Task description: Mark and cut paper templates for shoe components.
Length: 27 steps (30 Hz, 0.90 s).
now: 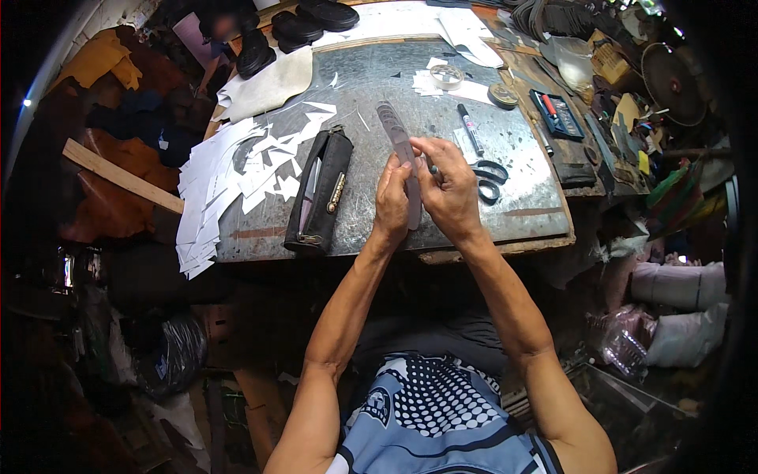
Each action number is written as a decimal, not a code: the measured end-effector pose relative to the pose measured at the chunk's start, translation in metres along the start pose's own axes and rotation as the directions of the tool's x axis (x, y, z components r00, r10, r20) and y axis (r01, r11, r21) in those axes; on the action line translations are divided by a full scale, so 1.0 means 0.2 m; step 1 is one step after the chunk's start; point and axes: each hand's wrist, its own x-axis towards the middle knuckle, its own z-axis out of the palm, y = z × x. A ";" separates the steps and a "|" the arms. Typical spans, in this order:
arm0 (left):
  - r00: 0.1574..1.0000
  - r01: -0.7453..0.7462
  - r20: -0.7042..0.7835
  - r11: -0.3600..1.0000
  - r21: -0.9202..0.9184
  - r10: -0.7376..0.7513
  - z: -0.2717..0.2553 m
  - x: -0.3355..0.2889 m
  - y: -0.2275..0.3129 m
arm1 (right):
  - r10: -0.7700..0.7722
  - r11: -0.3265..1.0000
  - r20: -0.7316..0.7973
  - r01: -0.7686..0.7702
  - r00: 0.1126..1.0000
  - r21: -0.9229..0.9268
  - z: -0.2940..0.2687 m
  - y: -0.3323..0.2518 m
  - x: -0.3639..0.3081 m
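The workbench (529, 186) I stood near had a worn, scuffed metal top, bright with glare toward its right. A cluttered side bench (624, 189) adjoined it; a pale wall (87, 35) rose far left, and deep shadow filled the space underneath.

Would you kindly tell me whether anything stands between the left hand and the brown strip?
Nothing visible does: the left hand holds the strip directly. The pouch lies to that hand's left, not between them.

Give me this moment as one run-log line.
left hand: holds dark strip | right hand: at strip's right edge | left side: black pouch | right side: scissors, marker
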 end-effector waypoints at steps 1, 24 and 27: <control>1.000 -0.022 -0.016 0.999 -0.044 0.021 0.03 0.00 0.00 | -0.025 0.999 -0.008 0.025 1.000 -0.020 0.00 0.00 0.00; 0.988 0.056 0.143 0.998 -0.026 -0.052 0.00 0.00 0.02 | -0.038 0.996 0.040 0.035 0.998 0.086 -0.10 -0.04 0.14; 0.991 0.045 0.130 0.999 -0.031 -0.040 0.01 0.00 0.03 | -0.140 0.988 0.093 0.133 0.986 0.082 -0.10 -0.04 0.16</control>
